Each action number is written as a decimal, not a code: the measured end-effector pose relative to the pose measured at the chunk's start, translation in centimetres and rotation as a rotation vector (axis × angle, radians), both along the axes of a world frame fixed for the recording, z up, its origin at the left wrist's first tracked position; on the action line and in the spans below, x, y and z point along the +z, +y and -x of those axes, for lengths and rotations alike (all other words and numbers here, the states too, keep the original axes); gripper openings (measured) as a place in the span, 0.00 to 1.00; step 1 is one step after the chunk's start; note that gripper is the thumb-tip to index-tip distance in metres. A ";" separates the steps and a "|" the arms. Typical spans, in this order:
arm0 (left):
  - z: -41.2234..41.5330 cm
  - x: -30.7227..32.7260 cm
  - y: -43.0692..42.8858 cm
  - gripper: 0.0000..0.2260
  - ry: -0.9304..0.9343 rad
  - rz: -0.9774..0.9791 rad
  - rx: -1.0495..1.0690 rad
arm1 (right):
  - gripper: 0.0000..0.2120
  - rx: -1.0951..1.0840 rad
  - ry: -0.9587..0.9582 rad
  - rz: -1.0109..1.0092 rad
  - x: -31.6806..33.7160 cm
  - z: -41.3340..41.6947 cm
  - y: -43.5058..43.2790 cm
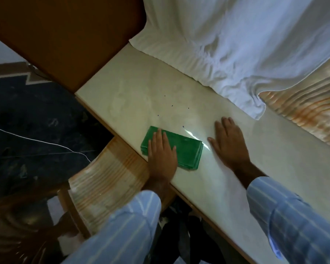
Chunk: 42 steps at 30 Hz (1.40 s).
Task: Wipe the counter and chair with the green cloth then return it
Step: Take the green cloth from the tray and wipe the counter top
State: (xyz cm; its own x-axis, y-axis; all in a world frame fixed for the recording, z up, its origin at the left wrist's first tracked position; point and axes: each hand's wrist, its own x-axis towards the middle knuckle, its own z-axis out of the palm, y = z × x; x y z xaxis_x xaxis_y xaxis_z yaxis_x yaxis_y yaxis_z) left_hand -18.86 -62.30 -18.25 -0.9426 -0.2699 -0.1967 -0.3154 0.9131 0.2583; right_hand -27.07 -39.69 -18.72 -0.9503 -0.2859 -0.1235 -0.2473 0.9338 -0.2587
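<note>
Fingers (156, 138) of your left hand (161, 153) press flat, open, on the green cloth (181, 151) mid-frame; right hand (228, 141) open on the tabletop (122, 88). Wiping seems barely begun; chair (107, 180) lower left remains.

— What lies beyond the work surface?

— A crumpled white bed sheet (236, 44) fills the upper right, its folds catching cool daylight. Under its lower edge shows a striped orange-and-cream woven cover (303, 111).

— And to the left?

— A broad reddish-brown wooden panel (65, 35) runs diagonally across the upper left corner. Below it the dark speckled stone floor (36, 140) sits in shadow, edged by a brown and pale zigzag border (17, 75). A thin white cord (46, 142) trails across that floor.

— How is the light?

— Uneven: bright on the sheet, dim over the floor and the lower left, where little can be made out.
</note>
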 end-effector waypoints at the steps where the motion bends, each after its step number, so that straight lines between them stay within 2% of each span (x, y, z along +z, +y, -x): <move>1: -0.6 -0.7 0.3 0.29 -0.004 0.032 -0.004 | 0.32 0.039 0.009 -0.036 -0.5 0.2 0.8; 4: -0.6 -1.8 -0.3 0.30 0.019 0.066 -0.038 | 0.33 0.125 0.061 -0.093 -1.7 0.6 2.3; 8: 2.4 -2.2 -2.0 0.30 0.006 0.089 -0.120 | 0.33 0.124 0.090 -0.099 -2.4 0.9 2.4; 20: 23.4 -1.2 -7.1 0.31 -0.167 0.087 -0.251 | 0.34 0.116 0.175 -0.126 -3.7 0.9 2.8; 25: 27.6 -1.5 -7.6 0.32 -0.200 0.098 -0.249 | 0.35 0.120 0.160 -0.134 -4.0 1.0 2.9; 32: 23.4 -1.7 -7.5 0.33 -0.185 0.108 -0.306 | 0.34 0.117 0.151 -0.120 -3.7 0.9 2.9; 37: 12.9 -1.5 -6.0 0.33 -0.119 0.172 -0.436 | 0.34 0.100 0.102 -0.105 -2.8 0.8 2.5; 42: 2.5 -0.3 -4.7 0.33 -0.127 0.192 -0.707 | 0.31 0.061 0.103 -0.101 -2.0 0.4 2.3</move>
